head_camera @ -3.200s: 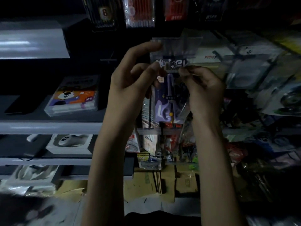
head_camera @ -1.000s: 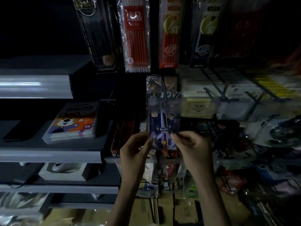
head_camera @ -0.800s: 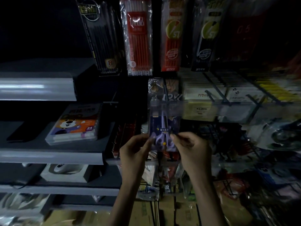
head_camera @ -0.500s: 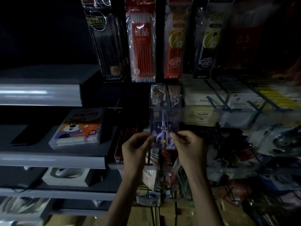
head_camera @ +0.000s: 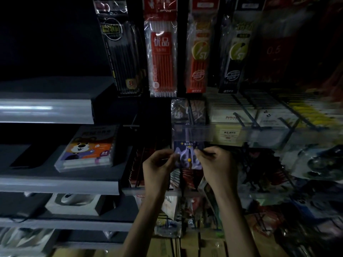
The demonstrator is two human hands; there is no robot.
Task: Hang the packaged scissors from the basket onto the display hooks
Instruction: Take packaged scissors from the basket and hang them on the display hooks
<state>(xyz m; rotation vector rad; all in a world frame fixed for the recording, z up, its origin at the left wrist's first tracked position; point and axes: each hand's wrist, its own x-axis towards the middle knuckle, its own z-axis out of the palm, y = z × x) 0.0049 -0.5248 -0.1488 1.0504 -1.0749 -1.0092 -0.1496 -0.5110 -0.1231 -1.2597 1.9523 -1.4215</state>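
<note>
Dimness fills the head view; the packaged scissors point(head_camera: 188, 156) stand upright at the middle of the rack, pinched at the left edge by the left hand point(head_camera: 157, 164) and at the right edge by the right hand point(head_camera: 213, 162), fingers of both curled onto the card. The pack's top sits behind a clear label strip point(head_camera: 196, 133), and whether it is on a hook cannot be told. A red pen pack point(head_camera: 162, 52) hangs above, and a marker box point(head_camera: 89, 147) lies on the grey shelf point(head_camera: 55, 184) to the left

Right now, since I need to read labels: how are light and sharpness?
Head view: very dim; glare on the upper shelf edge; racks at right smeared by blur; scissors pack, pinched between left hand and right hand, fairly sharp.
</note>
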